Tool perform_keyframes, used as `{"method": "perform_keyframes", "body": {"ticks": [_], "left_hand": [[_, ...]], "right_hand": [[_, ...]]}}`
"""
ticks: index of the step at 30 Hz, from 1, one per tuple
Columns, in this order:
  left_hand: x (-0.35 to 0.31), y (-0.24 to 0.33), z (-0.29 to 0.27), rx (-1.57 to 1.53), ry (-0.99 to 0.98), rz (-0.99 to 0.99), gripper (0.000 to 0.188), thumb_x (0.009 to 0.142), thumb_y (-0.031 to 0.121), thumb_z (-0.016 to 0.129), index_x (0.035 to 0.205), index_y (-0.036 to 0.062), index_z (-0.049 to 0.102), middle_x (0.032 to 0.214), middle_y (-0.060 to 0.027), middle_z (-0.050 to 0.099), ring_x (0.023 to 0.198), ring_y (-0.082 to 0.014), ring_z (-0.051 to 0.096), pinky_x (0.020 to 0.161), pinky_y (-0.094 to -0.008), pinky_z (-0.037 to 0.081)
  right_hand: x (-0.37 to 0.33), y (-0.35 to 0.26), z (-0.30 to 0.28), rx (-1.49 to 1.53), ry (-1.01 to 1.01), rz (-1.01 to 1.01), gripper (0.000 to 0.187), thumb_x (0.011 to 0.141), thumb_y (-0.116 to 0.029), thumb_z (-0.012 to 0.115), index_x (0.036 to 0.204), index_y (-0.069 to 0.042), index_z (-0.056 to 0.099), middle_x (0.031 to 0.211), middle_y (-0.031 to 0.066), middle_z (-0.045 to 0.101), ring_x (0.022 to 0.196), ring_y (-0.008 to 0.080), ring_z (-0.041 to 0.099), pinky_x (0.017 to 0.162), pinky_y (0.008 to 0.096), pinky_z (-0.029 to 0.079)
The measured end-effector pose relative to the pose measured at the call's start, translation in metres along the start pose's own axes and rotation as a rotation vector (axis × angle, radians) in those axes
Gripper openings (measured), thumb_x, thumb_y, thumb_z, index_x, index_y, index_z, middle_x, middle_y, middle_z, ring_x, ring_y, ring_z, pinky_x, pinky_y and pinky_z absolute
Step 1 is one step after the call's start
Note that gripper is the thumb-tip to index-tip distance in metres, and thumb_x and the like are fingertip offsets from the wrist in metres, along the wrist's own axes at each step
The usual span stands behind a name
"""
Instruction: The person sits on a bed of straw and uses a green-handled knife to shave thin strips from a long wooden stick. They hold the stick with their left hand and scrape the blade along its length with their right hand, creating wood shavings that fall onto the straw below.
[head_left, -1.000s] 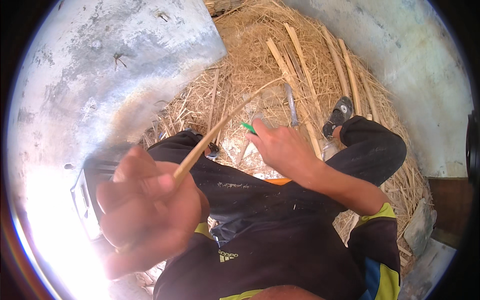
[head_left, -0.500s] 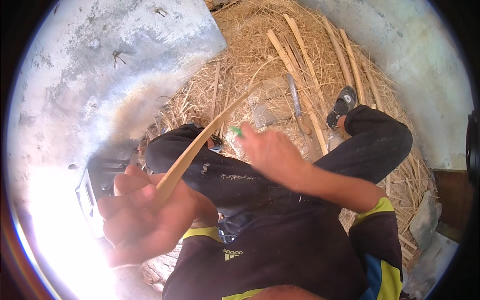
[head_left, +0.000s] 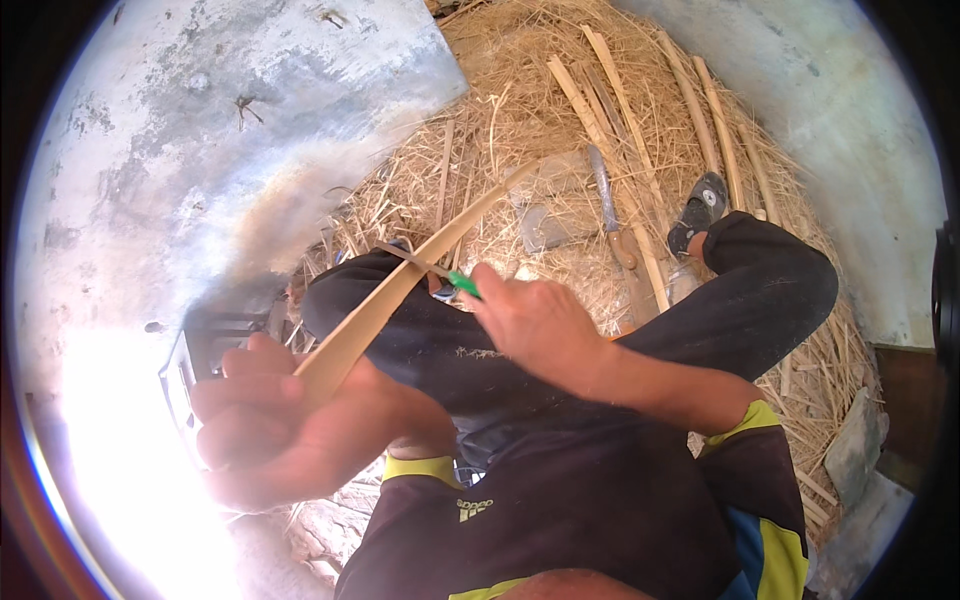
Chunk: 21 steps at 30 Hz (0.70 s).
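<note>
My left hand point(head_left: 295, 430) is closed around the near end of a long, pale strip of wood or bamboo point(head_left: 365, 325). The strip slants up and away to the right, narrowing toward its far tip. In my right hand point(head_left: 540, 325) is a small knife point(head_left: 463, 283) with a green handle. Its thin blade crosses the strip at about mid-length; whether the edge bites into it I cannot tell. Both hands are above my crossed legs in dark trousers point(head_left: 745, 285), which carry a few pale shavings.
Straw-like shavings point(head_left: 480, 130) cover the floor. A larger knife with a wooden handle point(head_left: 622, 250) lies ahead, beside several long strips point(head_left: 622, 90). Grey-white walls point(head_left: 290, 90) rise on both sides. A stone slab point(head_left: 853, 445) leans at the right.
My right hand has brought the green-handled knife onto the strip, its blade now visible across it. The strip's far end has dipped slightly, and the whole view has shifted a little.
</note>
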<state>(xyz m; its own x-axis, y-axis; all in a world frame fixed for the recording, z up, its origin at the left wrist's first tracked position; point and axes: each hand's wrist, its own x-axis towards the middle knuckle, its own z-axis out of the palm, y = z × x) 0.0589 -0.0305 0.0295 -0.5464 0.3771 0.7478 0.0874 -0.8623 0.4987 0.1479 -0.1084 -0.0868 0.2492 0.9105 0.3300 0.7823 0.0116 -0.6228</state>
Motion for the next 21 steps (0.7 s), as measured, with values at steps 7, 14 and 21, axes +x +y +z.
{"method": "perform_keyframes", "body": {"ticks": [7, 14, 21], "left_hand": [[0.007, -0.004, 0.004, -0.037, 0.014, -0.085, 0.056, 0.096, 0.050, 0.028, 0.051, 0.0176, 0.020, 0.052, 0.0022, 0.025, 0.046, -0.0081, 0.020, 0.044, -0.0231, 0.013], [0.001, -0.004, 0.003, 0.033, 0.035, 0.012, 0.057, 0.097, 0.048, 0.026, 0.050, 0.0173, 0.019, 0.049, 0.0021, 0.023, 0.043, -0.0085, 0.020, 0.043, -0.0228, 0.014], [0.000, -0.001, -0.007, 0.052, -0.019, 0.077, 0.057, 0.097, 0.047, 0.026, 0.048, 0.0177, 0.021, 0.046, 0.0023, 0.024, 0.041, -0.0080, 0.020, 0.041, -0.0212, 0.017]], "right_hand": [[0.001, -0.020, -0.016, 0.058, -0.110, 0.024, 0.024, 0.092, -0.025, 0.054, 0.089, -0.003, 0.047, 0.050, 0.0134, 0.052, 0.046, 0.0352, 0.056, 0.042, 0.0451, 0.045], [0.009, -0.004, -0.018, 0.003, -0.138, 0.041, 0.022, 0.094, -0.025, 0.050, 0.095, -0.003, 0.047, 0.050, 0.0160, 0.052, 0.049, 0.0381, 0.057, 0.045, 0.0452, 0.045], [0.014, 0.026, -0.004, -0.040, -0.136, 0.103, 0.023, 0.094, -0.024, 0.049, 0.097, -0.001, 0.047, 0.051, 0.0179, 0.053, 0.052, 0.0388, 0.058, 0.046, 0.0468, 0.045]]}}
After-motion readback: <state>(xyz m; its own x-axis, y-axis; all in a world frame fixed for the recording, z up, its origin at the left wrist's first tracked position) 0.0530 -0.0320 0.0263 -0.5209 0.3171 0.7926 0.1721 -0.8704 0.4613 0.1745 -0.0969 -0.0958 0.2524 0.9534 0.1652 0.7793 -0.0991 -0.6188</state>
